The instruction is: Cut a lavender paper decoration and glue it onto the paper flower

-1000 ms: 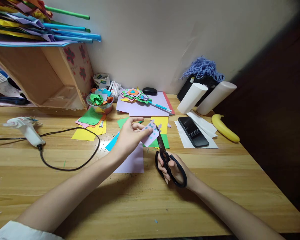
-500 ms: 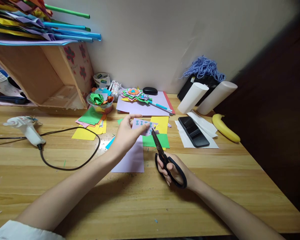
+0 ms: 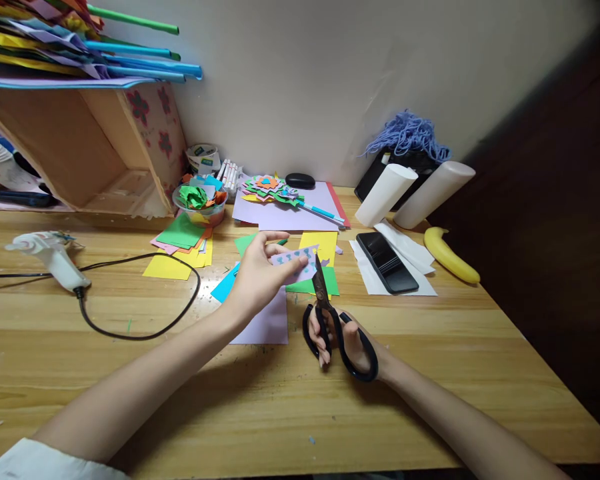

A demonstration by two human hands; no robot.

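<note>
My left hand [image 3: 265, 270] pinches a small lilac piece of paper [image 3: 307, 268] printed with teal bow shapes, thumb on top. My right hand [image 3: 353, 340] has its fingers through the handles of black scissors [image 3: 322, 293]. The blades point up and away, their tips at the right edge of the lilac piece. Below the hands lie a larger lilac sheet [image 3: 265, 323], a green paper [image 3: 325, 281], a yellow paper [image 3: 320, 241] and a blue paper [image 3: 224, 285], partly covered by my left hand and one another.
A white glue gun [image 3: 55, 260] with a looped black cord [image 3: 199, 293] lies at left. Behind are a tub of paper scraps [image 3: 200, 212] and a paper flower [image 3: 270, 189]. At right are a phone [image 3: 387, 262], a banana [image 3: 450, 257] and a white roll [image 3: 385, 195].
The patterned paper has turned and shifted slightly right in my left hand. The scissors have swung more upright, and their handles have spread wider.
</note>
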